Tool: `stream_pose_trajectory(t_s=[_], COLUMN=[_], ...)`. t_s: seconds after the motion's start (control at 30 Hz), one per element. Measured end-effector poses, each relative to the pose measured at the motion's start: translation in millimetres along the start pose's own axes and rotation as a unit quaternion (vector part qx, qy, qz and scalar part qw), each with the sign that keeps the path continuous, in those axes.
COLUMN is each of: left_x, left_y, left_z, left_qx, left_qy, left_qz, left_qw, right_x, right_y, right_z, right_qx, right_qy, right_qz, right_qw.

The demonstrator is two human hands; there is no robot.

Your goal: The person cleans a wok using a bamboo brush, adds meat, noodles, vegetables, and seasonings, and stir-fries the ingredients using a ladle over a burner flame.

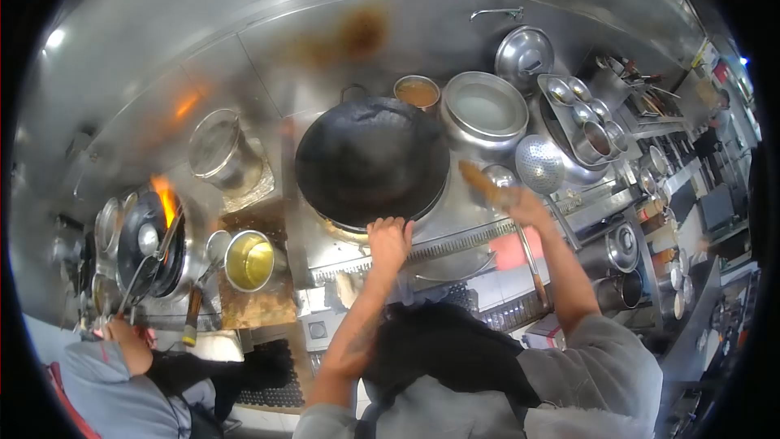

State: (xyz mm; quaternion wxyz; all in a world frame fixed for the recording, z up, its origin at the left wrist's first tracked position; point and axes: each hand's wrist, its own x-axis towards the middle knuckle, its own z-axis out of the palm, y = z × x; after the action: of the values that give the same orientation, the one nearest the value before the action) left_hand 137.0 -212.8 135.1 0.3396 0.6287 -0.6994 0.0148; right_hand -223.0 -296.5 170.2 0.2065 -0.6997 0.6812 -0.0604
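A large black wok (370, 167) sits on the steel stove in front of me. My left hand (390, 241) is at its near rim, fingers closed over the edge. To the right of the wok, my right hand (526, 208) is closed around a tan, elongated brush (481, 182), whose tip points toward the wok; blur hides its detail. A round metal ladle bowl (499, 176) lies just behind the brush. The perforated skimmer (540, 164) rests close to my right hand.
At left, a co-worker's hand (126, 337) is by a flaming wok (145, 236). A pot of yellow liquid (250, 262) stands between us. Behind my wok are a pot of brown liquid (417, 93) and a wide basin (486, 106). A tray of metal cups (561, 110) stands right.
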Motion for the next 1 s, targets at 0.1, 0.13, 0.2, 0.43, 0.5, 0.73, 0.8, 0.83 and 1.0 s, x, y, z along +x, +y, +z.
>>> stream_pose_trajectory(t_s=[0.1,0.13,0.2,0.43,0.5,0.73,0.8,0.83,1.0], left_x=[3,2,2,57,40,-38,-41,-39,-73], left_y=[7,11,22,129,127,82,79,78,58], left_z=[-7,-10,-36,-171,-153,-32,-31,-32,-23], left_qx=[-0.018,-0.050,-0.069,0.030,0.007,0.105,0.123,0.141,0.142], left_qy=[-0.048,-0.074,-0.088,0.132,0.132,-0.081,-0.088,-0.099,0.088], left_qz=[-0.007,-0.020,-0.022,0.037,0.019,-0.158,-0.151,-0.149,-0.041], left_qw=[0.999,0.996,0.993,0.990,0.991,0.979,0.977,0.974,0.985], right_x=[-38,-40,-44,-131,-160,-234,-244,-246,-263], right_y=[35,54,48,45,45,47,51,66,92], right_z=[81,100,107,95,114,172,186,214,267], right_qx=[0.060,0.042,0.024,0.065,0.084,0.082,0.056,0.051,0.091], right_qy=[-0.016,-0.035,-0.062,0.133,0.124,-0.154,-0.393,-0.401,-0.489], right_qz=[-0.023,-0.043,-0.101,-0.148,-0.214,-0.278,-0.237,-0.259,-0.265], right_qw=[0.998,0.998,0.993,0.978,0.965,0.944,0.887,0.877,0.826])
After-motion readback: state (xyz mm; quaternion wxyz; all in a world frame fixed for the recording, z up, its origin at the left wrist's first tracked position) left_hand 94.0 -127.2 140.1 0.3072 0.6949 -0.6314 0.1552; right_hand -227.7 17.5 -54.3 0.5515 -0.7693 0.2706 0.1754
